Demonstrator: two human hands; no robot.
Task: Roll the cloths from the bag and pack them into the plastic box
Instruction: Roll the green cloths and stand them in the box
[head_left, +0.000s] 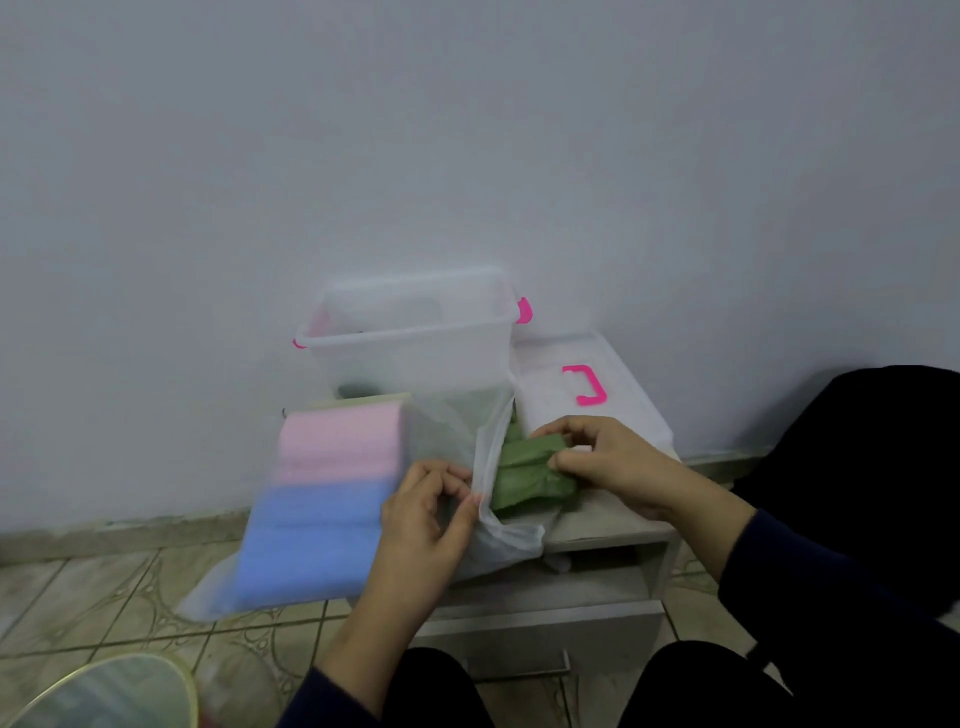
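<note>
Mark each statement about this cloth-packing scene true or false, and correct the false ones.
1. The right hand grips a green cloth. True.
2. The plastic box has its lid on. False: the box is open, and the lid with a pink handle lies beside it, to the right.
3. The left hand pinches the edge of the translucent bag. True.
4. The pink and blue cloths sit inside the plastic box. False: they are to the left of the hands, in front of the box.
5. The box has yellow latches. False: the latches are pink.
</note>
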